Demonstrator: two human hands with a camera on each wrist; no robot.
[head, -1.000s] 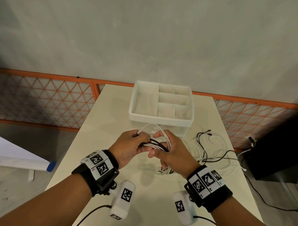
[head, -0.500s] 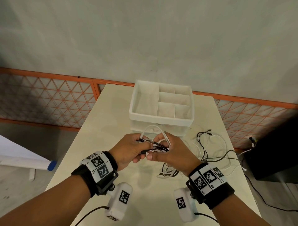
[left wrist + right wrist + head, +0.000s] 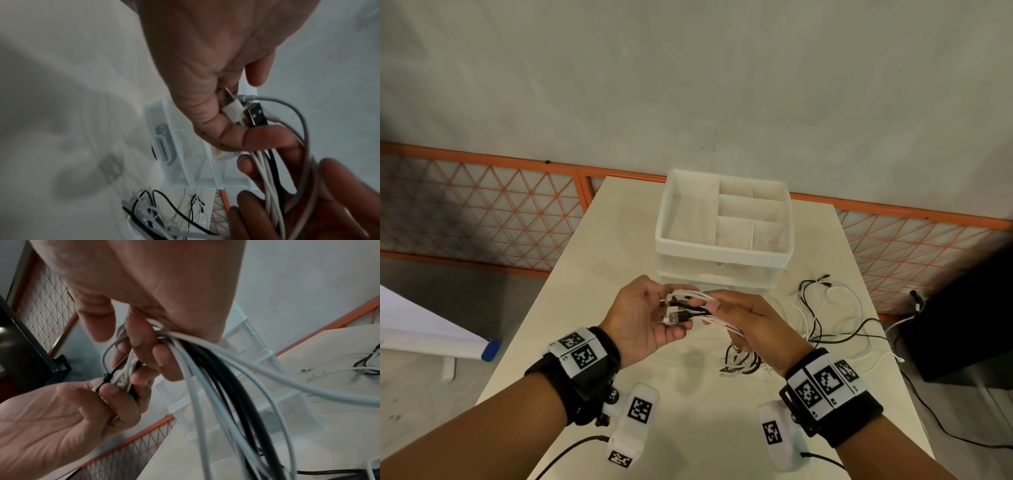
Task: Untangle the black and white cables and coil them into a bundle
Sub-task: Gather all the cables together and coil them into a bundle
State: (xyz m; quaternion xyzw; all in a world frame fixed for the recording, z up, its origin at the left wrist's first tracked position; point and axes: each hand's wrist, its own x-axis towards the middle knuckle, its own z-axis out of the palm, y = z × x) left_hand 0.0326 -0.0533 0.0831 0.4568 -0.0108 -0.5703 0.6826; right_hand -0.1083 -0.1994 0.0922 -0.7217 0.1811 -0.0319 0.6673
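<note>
Both hands hold one bundle of black and white cables (image 3: 698,310) above the table, in front of the white organizer. My left hand (image 3: 654,315) grips the plug ends, where a white USB plug (image 3: 232,107) and a black USB plug (image 3: 256,116) stick out between thumb and fingers. My right hand (image 3: 743,318) pinches the same strands (image 3: 205,369) just to the right. From it the cables hang down to a loose coil (image 3: 741,363) on the table. More black and white cable (image 3: 825,308) lies spread at the right.
A white compartment organizer (image 3: 724,246) stands on clear drawers at the table's far middle. The cream table (image 3: 571,308) ends close on the left. An orange mesh fence (image 3: 482,212) runs behind. A black box (image 3: 962,325) stands off the right edge.
The high white loop between my hands has been drawn down flat. My left hand has turned palm up, and the USB plugs now show in it.
</note>
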